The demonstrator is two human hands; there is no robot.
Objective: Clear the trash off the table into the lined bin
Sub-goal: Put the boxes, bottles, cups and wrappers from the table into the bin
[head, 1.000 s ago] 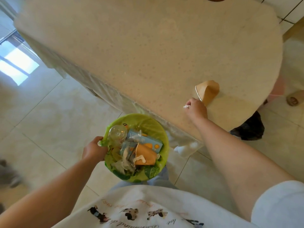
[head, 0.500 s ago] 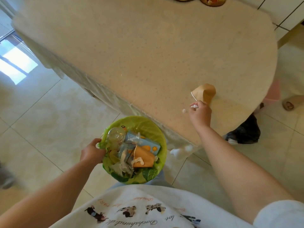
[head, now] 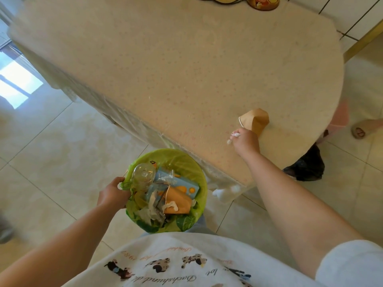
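Note:
A bin (head: 184, 160) with a green liner hangs below the table's near edge, and my left hand (head: 113, 193) grips its left rim. Inside lie a clear plastic cup, a blue carton, a brown paper cup and wrappers. My right hand (head: 245, 140) rests on the table (head: 165, 69), fingers pinched on small white tissue scraps (head: 235, 134). One more white scrap (head: 228, 141) sits just left of that hand. A crushed brown paper cup (head: 256, 120) lies on its side right behind my right hand.
Round decorated coasters (head: 263, 3) sit at the table's far edge. A black bag (head: 306, 167) lies on the tiled floor under the table's right end. Another person's sandalled foot (head: 359, 131) is at the right. White tissue lumps (head: 222, 192) lie by the tablecloth corner.
My right hand has slid a little farther onto the table toward the crushed cup, gathering white scraps. The bin and my left hand have stayed put.

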